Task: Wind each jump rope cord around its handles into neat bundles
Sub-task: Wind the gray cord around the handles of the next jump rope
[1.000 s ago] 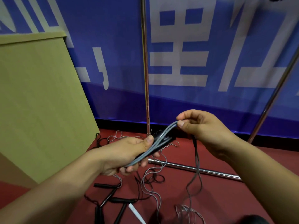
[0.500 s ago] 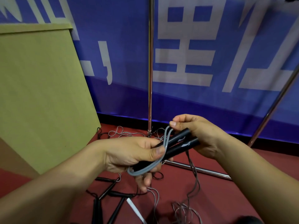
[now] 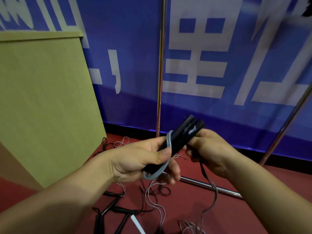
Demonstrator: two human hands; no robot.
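Two black jump rope handles [image 3: 184,132] lie side by side, tilted up to the right, in front of me. My left hand [image 3: 143,159] grips their lower end, thumb pressing grey cord loops [image 3: 166,159] against them. My right hand [image 3: 209,149] is curled beside the handles' upper end and holds the cord [image 3: 210,184], which trails down from it to the floor. A bunch of the same cord [image 3: 190,227] lies on the floor below.
More black handles [image 3: 118,208] and tangled thin cords [image 3: 153,196] lie on the red floor under my hands. A chrome stand's upright pole [image 3: 160,73] and floor bar [image 3: 211,186] stand ahead. A blue banner [image 3: 219,56] hangs behind; an olive board [image 3: 42,107] stands left.
The handles have swung up and now point up to the right. My right hand moved from the stretched cord loops to below the handles' upper end, taking the trailing cord round them.
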